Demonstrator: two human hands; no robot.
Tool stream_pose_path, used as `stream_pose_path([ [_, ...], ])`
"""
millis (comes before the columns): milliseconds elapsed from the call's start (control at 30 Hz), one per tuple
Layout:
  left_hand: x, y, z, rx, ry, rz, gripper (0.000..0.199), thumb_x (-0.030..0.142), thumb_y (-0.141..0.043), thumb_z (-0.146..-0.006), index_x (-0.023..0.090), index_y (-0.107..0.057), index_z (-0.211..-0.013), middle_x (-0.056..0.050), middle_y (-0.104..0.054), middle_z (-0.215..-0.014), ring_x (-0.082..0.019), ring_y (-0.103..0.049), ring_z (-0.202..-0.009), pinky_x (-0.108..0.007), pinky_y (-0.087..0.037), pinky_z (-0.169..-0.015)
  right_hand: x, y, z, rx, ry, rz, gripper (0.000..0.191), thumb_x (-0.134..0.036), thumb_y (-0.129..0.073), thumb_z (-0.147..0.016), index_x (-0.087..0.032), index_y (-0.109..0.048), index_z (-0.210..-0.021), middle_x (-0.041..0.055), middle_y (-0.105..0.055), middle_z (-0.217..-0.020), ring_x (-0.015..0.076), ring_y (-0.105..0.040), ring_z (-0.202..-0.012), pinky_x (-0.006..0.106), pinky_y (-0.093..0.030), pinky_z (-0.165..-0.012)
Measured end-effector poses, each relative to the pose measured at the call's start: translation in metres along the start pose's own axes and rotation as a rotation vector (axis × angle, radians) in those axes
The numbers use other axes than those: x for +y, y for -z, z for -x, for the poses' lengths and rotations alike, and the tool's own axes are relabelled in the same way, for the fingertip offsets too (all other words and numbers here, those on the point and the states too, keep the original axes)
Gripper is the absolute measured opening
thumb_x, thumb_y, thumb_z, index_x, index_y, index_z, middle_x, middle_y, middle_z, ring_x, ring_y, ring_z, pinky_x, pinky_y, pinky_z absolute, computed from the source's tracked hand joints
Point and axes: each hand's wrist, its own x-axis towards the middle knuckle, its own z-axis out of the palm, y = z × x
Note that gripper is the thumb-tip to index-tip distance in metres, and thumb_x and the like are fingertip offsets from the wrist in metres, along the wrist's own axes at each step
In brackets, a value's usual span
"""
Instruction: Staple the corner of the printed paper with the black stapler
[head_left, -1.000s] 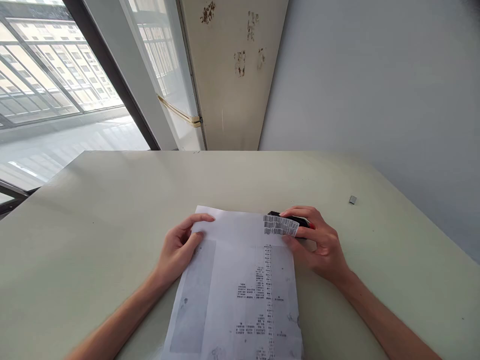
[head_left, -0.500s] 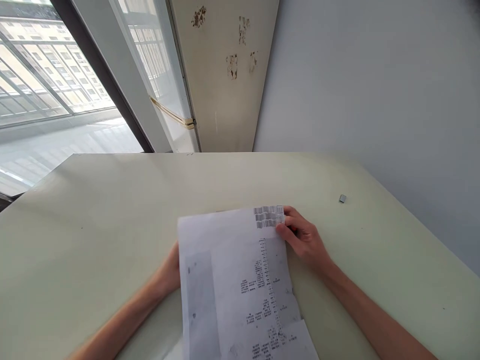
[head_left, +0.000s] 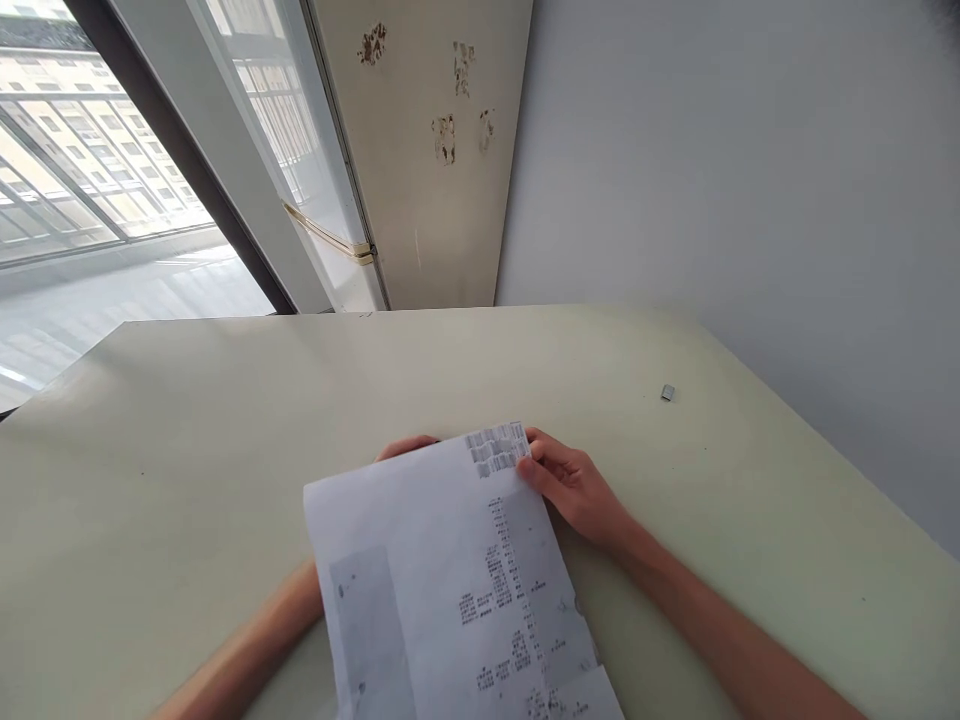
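Note:
A white printed paper [head_left: 427,540] is held up over the table, tilted, with a barcode-like patch at its top right corner and lines of small print below. My right hand [head_left: 574,490] pinches that corner, thumb on the front and fingers behind. Behind the sheet is my left hand [head_left: 407,447]; only a strip of it shows above the top edge, and its fingers and whatever they hold are hidden.
A small grey piece [head_left: 667,393] lies on the pale table [head_left: 225,400] at the right. Beyond the table stand a worn beige panel [head_left: 427,220] with a handle beside it, a window at the left and a grey wall [head_left: 712,150].
The paper and my right hand have shifted left, and the sheet has tilted more. My left hand has moved up and right behind it, showing above the top edge. The view has shifted slightly.

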Motion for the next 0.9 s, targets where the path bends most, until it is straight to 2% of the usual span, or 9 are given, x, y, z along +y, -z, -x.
stream_pose_path([
  [100,0.0,0.001,0.002,-0.048,-0.099,-0.104,0.025,0.04,-0.068,-0.09,0.025,-0.073,-0.11,-0.009,-0.073,-0.118,-0.033,-0.07,-0.107,-0.043,-0.063,-0.087,0.004,0.031,-0.007,0.14,-0.093,0.085,0.042,-0.058,-0.066,-0.095,-0.022,-0.058,-0.075,-0.0015,-0.053,-0.076,0.0149,-0.051,-0.07,0.026,-0.044,-0.065],
  [233,0.016,-0.002,0.001,-0.063,-0.223,-0.222,0.037,0.028,-0.058,-0.102,0.03,-0.056,-0.139,-0.009,-0.06,-0.145,-0.025,-0.063,-0.126,-0.036,-0.057,-0.102,0.005,0.081,-0.01,0.364,-0.217,0.232,0.044,-0.066,-0.066,-0.092,-0.022,-0.067,-0.089,0.0004,-0.065,-0.082,0.0172,-0.059,-0.073,0.027,-0.049,-0.065],
  [333,0.021,-0.005,-0.002,-0.058,-0.258,-0.252,0.039,0.028,-0.057,-0.105,0.033,-0.05,-0.144,-0.006,-0.061,-0.145,-0.022,-0.064,-0.128,-0.036,-0.054,-0.107,0.006,0.103,-0.005,0.535,-0.23,0.403,0.046,-0.063,-0.065,-0.092,-0.024,-0.069,-0.117,0.0067,-0.074,-0.109,0.0248,-0.07,-0.094,0.036,-0.058,-0.08],
  [467,0.015,-0.005,-0.002,-0.001,-0.278,-0.277,0.031,0.027,-0.058,-0.106,0.032,-0.056,-0.136,-0.004,-0.068,-0.136,-0.02,-0.068,-0.121,-0.035,-0.055,-0.103,0.01,0.102,0.0,0.72,-0.092,0.81,0.065,-0.056,-0.067,-0.092,-0.023,-0.055,-0.147,0.0154,-0.058,-0.151,0.0372,-0.058,-0.133,0.057,-0.049,-0.109],
  [533,0.012,-0.005,-0.001,0.033,-0.301,-0.281,0.027,0.025,-0.057,-0.106,0.031,-0.06,-0.132,-0.004,-0.071,-0.13,-0.02,-0.07,-0.117,-0.033,-0.056,-0.1,0.009,0.093,0.001,0.683,-0.005,0.927,0.057,-0.054,-0.063,-0.095,-0.023,-0.058,-0.143,0.0149,-0.058,-0.151,0.0374,-0.058,-0.134,0.059,-0.049,-0.109],
  [600,0.011,-0.005,-0.001,0.066,-0.332,-0.294,0.026,0.023,-0.058,-0.105,0.03,-0.062,-0.13,-0.004,-0.072,-0.128,-0.02,-0.07,-0.115,-0.033,-0.057,-0.097,0.008,0.082,0.0,0.566,0.035,0.917,0.043,-0.051,-0.057,-0.099,-0.025,-0.065,-0.132,0.0118,-0.066,-0.141,0.0335,-0.064,-0.125,0.054,-0.055,-0.103],
  [733,0.013,-0.004,-0.002,0.186,-0.354,-0.336,0.026,0.021,-0.06,-0.103,0.03,-0.064,-0.127,-0.002,-0.074,-0.124,-0.019,-0.071,-0.112,-0.033,-0.058,-0.096,0.01,0.066,0.0,0.377,0.0,0.887,0.035,-0.05,-0.054,-0.102,-0.029,-0.066,-0.128,0.0072,-0.068,-0.139,0.0299,-0.063,-0.129,0.051,-0.056,-0.105],
  [833,0.015,-0.003,-0.004,0.295,-0.266,-0.338,0.023,0.028,-0.061,-0.103,0.03,-0.066,-0.125,-0.002,-0.074,-0.123,-0.02,-0.071,-0.11,-0.024,-0.061,-0.069,0.017,0.067,0.0,0.293,-0.055,0.921,0.04,-0.051,-0.055,-0.102,-0.032,-0.061,-0.137,0.005,-0.059,-0.152,0.0308,-0.052,-0.143,0.052,-0.055,-0.109],
  [900,0.016,-0.002,-0.006,0.351,-0.184,-0.32,0.022,0.033,-0.061,-0.103,0.03,-0.067,-0.124,-0.003,-0.073,-0.124,-0.021,-0.069,-0.111,-0.018,-0.053,-0.048,0.021,0.075,0.0,0.247,-0.094,0.923,0.042,-0.05,-0.054,-0.103,-0.034,-0.058,-0.142,0.0031,-0.051,-0.159,0.0305,-0.048,-0.147,0.05,-0.058,-0.106],
])
